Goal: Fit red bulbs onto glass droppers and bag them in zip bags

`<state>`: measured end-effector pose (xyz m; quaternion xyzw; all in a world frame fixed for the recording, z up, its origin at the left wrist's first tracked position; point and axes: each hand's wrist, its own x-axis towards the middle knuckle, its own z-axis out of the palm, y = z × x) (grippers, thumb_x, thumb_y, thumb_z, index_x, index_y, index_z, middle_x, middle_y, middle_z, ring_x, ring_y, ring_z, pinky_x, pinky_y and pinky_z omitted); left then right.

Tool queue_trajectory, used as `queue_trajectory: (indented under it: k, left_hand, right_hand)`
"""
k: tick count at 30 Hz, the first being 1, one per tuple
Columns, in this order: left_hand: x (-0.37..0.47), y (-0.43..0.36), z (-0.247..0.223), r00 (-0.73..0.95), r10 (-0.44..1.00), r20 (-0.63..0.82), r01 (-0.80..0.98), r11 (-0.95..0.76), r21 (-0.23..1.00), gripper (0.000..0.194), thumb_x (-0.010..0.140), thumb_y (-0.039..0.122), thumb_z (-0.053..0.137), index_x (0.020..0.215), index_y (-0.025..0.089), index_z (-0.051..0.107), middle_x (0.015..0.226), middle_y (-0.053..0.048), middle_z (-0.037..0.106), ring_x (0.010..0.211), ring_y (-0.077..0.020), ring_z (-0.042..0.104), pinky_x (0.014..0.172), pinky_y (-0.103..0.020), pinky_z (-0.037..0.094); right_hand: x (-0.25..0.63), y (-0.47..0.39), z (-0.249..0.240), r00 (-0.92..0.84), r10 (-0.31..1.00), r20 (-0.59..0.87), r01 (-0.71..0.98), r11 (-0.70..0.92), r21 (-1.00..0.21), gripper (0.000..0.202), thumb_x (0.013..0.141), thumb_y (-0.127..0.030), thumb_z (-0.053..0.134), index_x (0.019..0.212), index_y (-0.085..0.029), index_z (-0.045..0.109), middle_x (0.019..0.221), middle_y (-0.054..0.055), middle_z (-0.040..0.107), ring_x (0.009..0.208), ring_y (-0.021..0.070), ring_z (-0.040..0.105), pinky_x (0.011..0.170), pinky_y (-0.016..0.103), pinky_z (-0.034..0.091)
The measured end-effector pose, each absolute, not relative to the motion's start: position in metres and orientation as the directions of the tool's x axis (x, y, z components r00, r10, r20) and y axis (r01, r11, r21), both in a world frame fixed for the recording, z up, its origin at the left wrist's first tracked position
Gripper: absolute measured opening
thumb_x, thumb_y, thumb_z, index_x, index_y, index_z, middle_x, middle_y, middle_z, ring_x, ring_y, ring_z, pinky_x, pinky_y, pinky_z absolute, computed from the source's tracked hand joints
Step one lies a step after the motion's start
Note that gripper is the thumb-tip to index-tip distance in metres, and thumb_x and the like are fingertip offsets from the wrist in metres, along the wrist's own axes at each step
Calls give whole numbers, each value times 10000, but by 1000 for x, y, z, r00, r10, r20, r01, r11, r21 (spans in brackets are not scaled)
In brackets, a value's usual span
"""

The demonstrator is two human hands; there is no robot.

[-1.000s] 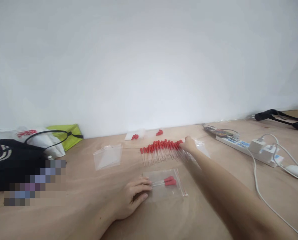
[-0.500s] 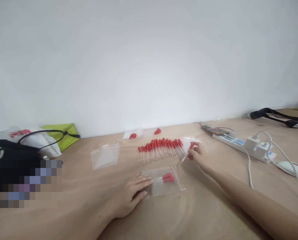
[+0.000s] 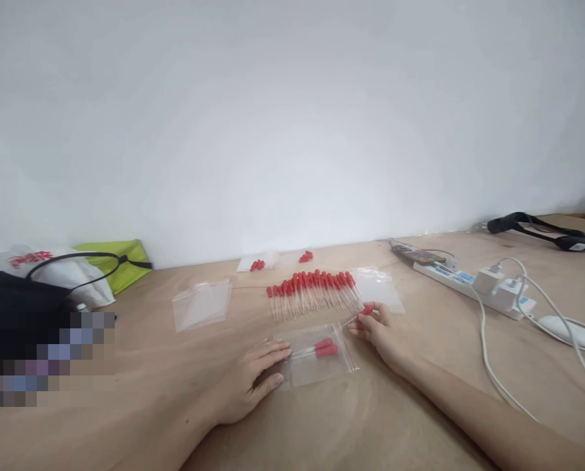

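My right hand (image 3: 378,330) pinches a red-capped dropper (image 3: 367,310) by its red end, its clear thin tip pointing left at the zip edge of a clear bag (image 3: 312,371). Two red-ended droppers (image 3: 325,347) lie inside that bag. My left hand (image 3: 257,376) rests with fingers spread on the bag's left edge and holds nothing up. Behind the bag, several red-ended droppers (image 3: 312,281) lie side by side in a row, clear stems toward me.
Clear bags lie at the left (image 3: 202,306) and right (image 3: 381,291) of the row. Small bags with red pieces (image 3: 257,265) lie near the wall. A power strip (image 3: 453,278) with white cables is at the right, a dark bag (image 3: 22,314) at the left.
My right hand has moved toward me and slightly left with the dropper, from beside the row to the bag's zip edge. The dropper now lies flatter. My left hand stays on the bag.
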<state>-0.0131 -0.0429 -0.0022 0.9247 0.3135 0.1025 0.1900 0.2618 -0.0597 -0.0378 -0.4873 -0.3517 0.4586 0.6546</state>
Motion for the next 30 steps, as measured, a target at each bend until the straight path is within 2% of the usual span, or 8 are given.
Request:
queue_trajectory:
  k: [7, 11, 14, 18, 23, 26, 28, 30]
  left_hand:
    - [-15, -43, -5, 757, 652, 44, 579, -700, 418, 407, 857, 353, 390, 1255, 269, 376, 1317, -32, 382, 1221, -224, 306, 1003, -438, 257]
    - [-16, -44, -4, 741, 672, 25, 602, -679, 420, 427, 854, 354, 394, 1268, 256, 358, 1326, -44, 367, 1226, -237, 292, 993, -452, 267]
    - [-15, -45, -2, 742, 669, 36, 592, -679, 434, 423, 849, 352, 406, 1260, 259, 370, 1317, -40, 383, 1219, -241, 306, 995, -454, 263]
    - [-13, -45, 0, 759, 649, 55, 567, -701, 432, 420, 850, 345, 408, 1260, 263, 369, 1311, -34, 392, 1214, -231, 318, 1008, -446, 241]
    - [-14, -44, -2, 757, 651, 62, 564, -698, 442, 420, 850, 357, 408, 1260, 271, 370, 1319, -31, 380, 1221, -239, 304, 1002, -453, 250]
    - [-14, -43, -3, 781, 621, 72, 537, -725, 433, 411, 860, 337, 396, 1266, 283, 358, 1312, -19, 391, 1216, -225, 313, 1010, -443, 239]
    - [-13, -43, -2, 803, 592, 71, 513, -746, 424, 384, 869, 312, 382, 1252, 300, 376, 1301, -4, 407, 1211, -208, 323, 1020, -436, 221]
    - [-12, -43, -1, 812, 581, 59, 508, -752, 420, 358, 874, 301, 371, 1230, 318, 405, 1303, 8, 403, 1214, -203, 320, 1022, -437, 211]
  right_hand:
    - [260, -66, -38, 298, 955, -15, -281, 72, -957, 293, 639, -251, 602, 807, -224, 364, 624, -62, 509, 561, 100, 570, 602, 265, 501]
    - [254, -70, -31, 241, 970, -27, -246, 35, -969, 323, 600, -329, 646, 755, -203, 391, 627, -42, 549, 535, 91, 555, 550, 236, 470]
    - [252, -73, -26, 155, 988, -22, -128, -2, -992, 296, 574, -378, 654, 700, -178, 476, 615, -27, 562, 493, 83, 522, 490, 220, 435]
    - [252, -73, -24, 90, 996, 28, 68, 22, -997, 230, 554, -341, 674, 658, -159, 579, 569, -34, 561, 449, 73, 477, 447, 207, 388]
    - [243, -68, -27, -184, 981, 55, -18, 52, -998, 246, 639, -404, 599, 691, -168, 642, 682, 22, 631, 618, 155, 606, 590, 283, 473]
    - [240, -67, -27, -332, 942, 50, -47, 37, -998, 291, 694, -424, 528, 690, -156, 642, 764, 47, 641, 665, 173, 623, 617, 311, 487]
    - [246, -66, -25, -290, 955, 67, 59, 88, -994, 268, 716, -379, 498, 681, -149, 632, 723, 42, 646, 672, 168, 618, 636, 307, 481]
    - [258, -62, -22, -100, 988, 117, 254, 139, -957, 213, 713, -317, 487, 674, -153, 617, 674, 31, 644, 661, 161, 603, 624, 283, 468]
